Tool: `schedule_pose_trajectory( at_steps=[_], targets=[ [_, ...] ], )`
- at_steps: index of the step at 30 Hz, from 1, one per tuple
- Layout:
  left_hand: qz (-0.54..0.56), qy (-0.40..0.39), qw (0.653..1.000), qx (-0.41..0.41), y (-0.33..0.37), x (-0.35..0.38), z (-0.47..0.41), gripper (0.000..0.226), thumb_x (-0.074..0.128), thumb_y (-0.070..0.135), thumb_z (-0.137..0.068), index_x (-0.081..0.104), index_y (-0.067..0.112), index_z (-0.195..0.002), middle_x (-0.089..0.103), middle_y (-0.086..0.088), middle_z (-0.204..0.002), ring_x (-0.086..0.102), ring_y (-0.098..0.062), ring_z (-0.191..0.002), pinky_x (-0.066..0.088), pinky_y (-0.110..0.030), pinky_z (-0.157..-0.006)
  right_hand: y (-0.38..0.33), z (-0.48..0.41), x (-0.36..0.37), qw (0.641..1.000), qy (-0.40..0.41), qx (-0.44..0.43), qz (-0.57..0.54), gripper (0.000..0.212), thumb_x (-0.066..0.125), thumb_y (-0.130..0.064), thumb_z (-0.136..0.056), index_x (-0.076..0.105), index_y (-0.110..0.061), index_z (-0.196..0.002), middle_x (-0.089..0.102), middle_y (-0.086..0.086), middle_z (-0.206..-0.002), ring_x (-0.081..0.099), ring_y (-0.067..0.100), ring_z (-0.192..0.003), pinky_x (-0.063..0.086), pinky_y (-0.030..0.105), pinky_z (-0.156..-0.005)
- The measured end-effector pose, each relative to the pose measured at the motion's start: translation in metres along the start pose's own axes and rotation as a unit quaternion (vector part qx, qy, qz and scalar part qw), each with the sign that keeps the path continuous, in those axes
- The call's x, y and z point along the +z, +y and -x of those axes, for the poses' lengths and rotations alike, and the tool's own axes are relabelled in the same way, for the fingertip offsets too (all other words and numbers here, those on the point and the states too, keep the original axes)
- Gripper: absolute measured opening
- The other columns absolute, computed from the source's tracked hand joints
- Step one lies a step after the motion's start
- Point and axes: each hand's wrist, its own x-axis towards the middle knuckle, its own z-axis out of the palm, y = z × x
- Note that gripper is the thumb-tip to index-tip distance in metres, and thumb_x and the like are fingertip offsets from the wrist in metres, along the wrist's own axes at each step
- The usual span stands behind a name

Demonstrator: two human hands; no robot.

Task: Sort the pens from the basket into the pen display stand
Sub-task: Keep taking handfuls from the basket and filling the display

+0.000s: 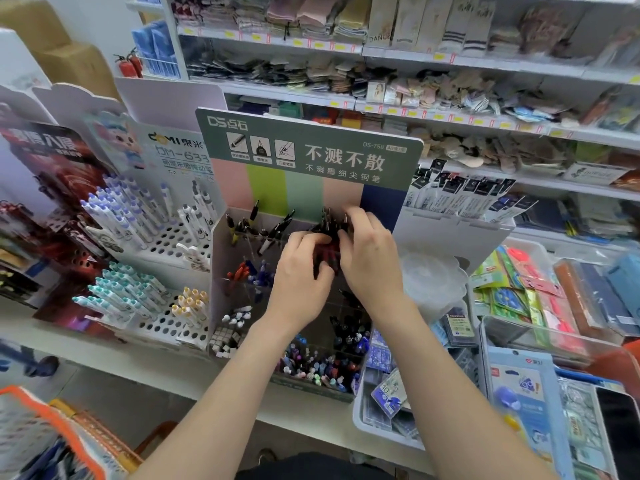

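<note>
Your left grip [301, 271] and right grip [370, 258] both clasp a bundle of dark red-black pens [328, 249] at the back edge of the green cardboard pen display stand [391, 161]. Loosen unevenly and some could spill into wrong compartments.

Left hand [300, 275], right hand [371, 259] around pens [329, 253]
</note>
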Motion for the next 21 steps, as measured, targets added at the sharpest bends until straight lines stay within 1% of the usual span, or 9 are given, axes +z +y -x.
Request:
schedule_pose_trajectory(
  at_steps=[3,6,8,9,12,14,16,18,21],
  targets=[
    [0.002,-0.015,1.0,-0.01,0.002,-0.008,-0.003,0.036,0.061,0.0,-0.093,0.068,0.014,-0.125,0.059,0.007,-0.119,0.054,0.0,-0.106,0.039,-0.004,-0.095,0.002,0.003,0.001,1.0,0.002,-0.001,0.027,0.037,0.071,-0.008,-0.093,0.063,-0.009,-0.13,0.068,0.014,-0.105,0.063,0.04,-0.091,0.052,0.05,-0.076],
    [0.009,0.003,1.0,-0.01,0.002,-0.016,-0.004,0.031,0.06,-0.002,-0.092,0.075,0.016,-0.113,0.068,0.008,-0.109,0.063,-0.003,-0.101,0.046,-0.01,-0.091,-0.003,0.014,-0.001,0.998,0.063,0.019,0.024,0.04,0.071,-0.008,-0.091,0.065,-0.013,-0.131,0.064,0.01,-0.112,0.056,0.035,-0.097,0.047,0.048,-0.081],
    [0.014,0.037,0.999,-0.031,0.003,-0.022,-0.002,0.028,0.061,-0.002,-0.093,0.077,0.019,-0.104,0.073,0.011,-0.1,0.067,-0.002,-0.096,0.048,-0.011,-0.084,-0.011,0.022,-0.003,0.995,0.086,-0.028,-0.03,0.028,0.066,-0.003,-0.091,0.07,-0.012,-0.117,0.063,0.008,-0.106,0.055,0.031,-0.094,0.047,0.047,-0.08],
    [0.01,0.057,0.998,-0.041,0.003,-0.025,0.0,0.028,0.06,-0.001,-0.093,0.077,0.019,-0.099,0.074,0.013,-0.095,0.068,-0.001,-0.093,0.048,-0.012,-0.081,-0.015,0.027,-0.002,0.994,0.071,-0.057,-0.062,0.021,0.063,-0.003,-0.091,0.071,-0.011,-0.108,0.062,0.008,-0.101,0.055,0.029,-0.09,0.048,0.047,-0.077],
    [-0.01,0.104,0.993,-0.059,0.002,-0.034,0.009,0.032,0.054,-0.004,-0.091,0.076,0.019,-0.089,0.074,0.012,-0.085,0.068,-0.004,-0.084,0.051,-0.02,-0.077,-0.027,0.04,0.001,0.984,-0.074,-0.066,-0.146,0.013,0.061,-0.011,-0.091,0.07,-0.014,-0.099,0.062,0.001,-0.097,0.059,0.02,-0.082,0.053,0.043,-0.068],
    [-0.016,0.119,0.99,-0.077,-0.002,-0.043,0.018,0.033,0.051,-0.003,-0.091,0.075,0.019,-0.086,0.072,0.012,-0.081,0.068,-0.008,-0.078,0.053,-0.025,-0.074,-0.032,0.046,0.004,0.966,-0.209,-0.052,-0.145,0.015,0.06,-0.019,-0.093,0.071,-0.02,-0.103,0.067,-0.004,-0.098,0.063,0.017,-0.084,0.057,0.042,-0.071],
    [-0.02,0.114,0.988,-0.106,-0.009,-0.053,0.032,0.031,0.05,0.003,-0.09,0.074,0.023,-0.084,0.071,0.011,-0.074,0.068,-0.009,-0.069,0.054,-0.029,-0.068,-0.037,0.052,0.012,0.934,-0.331,-0.081,-0.111,0.02,0.054,-0.023,-0.093,0.071,-0.024,-0.104,0.072,-0.005,-0.094,0.066,0.021,-0.084,0.059,0.044,-0.072],
    [-0.004,0.081,0.984,-0.159,-0.017,-0.064,0.047,0.028,0.051,0.011,-0.087,0.073,0.027,-0.081,0.07,0.005,-0.066,0.067,-0.017,-0.062,0.055,-0.033,-0.062,-0.046,0.061,0.022,0.895,-0.426,-0.104,-0.083,0.025,0.049,-0.023,-0.089,0.07,-0.026,-0.102,0.073,-0.001,-0.088,0.066,0.027,-0.081,0.06,0.045,-0.07],
    [-0.03,-0.023,0.974,-0.225,-0.042,-0.085,0.073,0.023,0.054,0.021,-0.087,0.074,0.031,-0.08,0.071,0.004,-0.066,0.067,-0.02,-0.062,0.059,-0.042,-0.062,-0.065,0.084,0.042,0.853,-0.5,-0.13,-0.075,0.027,0.046,-0.027,-0.087,0.065,-0.023,-0.105,0.072,0.007,-0.095,0.068,0.037,-0.09,0.06,0.047,-0.073]
  ],
)
